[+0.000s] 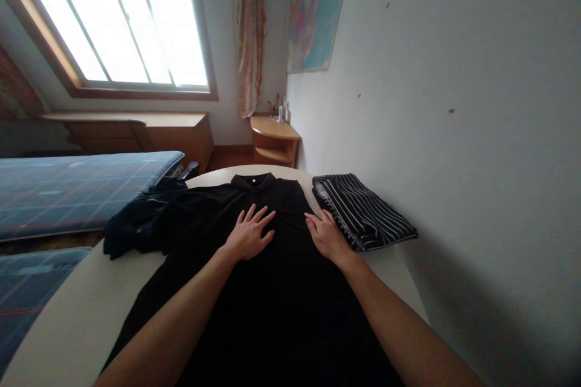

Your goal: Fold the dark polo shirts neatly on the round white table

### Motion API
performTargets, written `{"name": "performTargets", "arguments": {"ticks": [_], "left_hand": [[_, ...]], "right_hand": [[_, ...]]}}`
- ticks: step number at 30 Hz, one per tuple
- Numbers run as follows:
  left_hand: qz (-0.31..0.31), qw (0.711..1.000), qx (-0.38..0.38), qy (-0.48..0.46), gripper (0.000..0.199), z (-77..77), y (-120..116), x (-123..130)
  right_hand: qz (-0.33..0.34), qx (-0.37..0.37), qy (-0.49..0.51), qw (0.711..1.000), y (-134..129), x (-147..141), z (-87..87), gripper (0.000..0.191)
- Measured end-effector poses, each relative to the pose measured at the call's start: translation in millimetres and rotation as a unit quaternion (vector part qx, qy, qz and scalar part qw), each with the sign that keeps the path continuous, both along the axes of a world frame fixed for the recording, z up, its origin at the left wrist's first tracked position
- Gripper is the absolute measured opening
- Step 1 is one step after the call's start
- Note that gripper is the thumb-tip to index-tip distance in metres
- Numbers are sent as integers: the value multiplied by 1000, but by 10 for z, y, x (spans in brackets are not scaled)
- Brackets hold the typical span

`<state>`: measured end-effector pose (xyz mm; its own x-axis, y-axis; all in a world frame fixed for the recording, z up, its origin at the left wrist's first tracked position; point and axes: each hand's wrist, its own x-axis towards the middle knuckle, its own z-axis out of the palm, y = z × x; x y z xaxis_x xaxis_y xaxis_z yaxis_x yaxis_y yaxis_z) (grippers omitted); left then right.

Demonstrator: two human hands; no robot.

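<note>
Blk shirt [281, 296]: lying flat, collar pointing up-frame, filling ctr & btm of frame on the white tbl [68, 320].
L hand [250, 237]: resting palm-down on shirt's chest, mid-frame, fingers spreading apart.
R hand [328, 237]: touching shirt's edge, just R of ctr, fingers bending a bit; can't tell if it's pinching.
Striped cloth [363, 208]: sitting folded, ctr-right, by R hand.
Dk garment [134, 226]: bunching up, left of ctr.
Window [127, 23]: glaring, upper left.

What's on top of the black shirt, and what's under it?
The left hand lies on the shirt, the right hand at its edge. Underneath is the table; anything else is covered.
</note>
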<state>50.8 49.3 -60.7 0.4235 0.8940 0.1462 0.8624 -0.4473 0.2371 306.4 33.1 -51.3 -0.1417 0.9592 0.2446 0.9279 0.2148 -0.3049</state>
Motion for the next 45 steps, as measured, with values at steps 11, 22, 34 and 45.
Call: {"name": "performTargets", "arguments": {"ticks": [11, 22, 34, 45], "left_hand": [[-24, 1000, 2, -13, 59, -12, 4, -57], [-42, 999, -1, -16, 55, -14, 4, -57], [-36, 998, -3, -47, 57, 7, -3, -61], [-61, 986, 89, -125, 47, 46, 4, -61]], "right_hand": [[-65, -20, -31, 997, -34, -92, 152, 45], [-57, -70, -23, 996, 44, -62, 433, 34], [60, -99, 36, 993, 251, -630, 779, 35], [148, -112, 193, 963, -127, -638, 327, 50]]}}
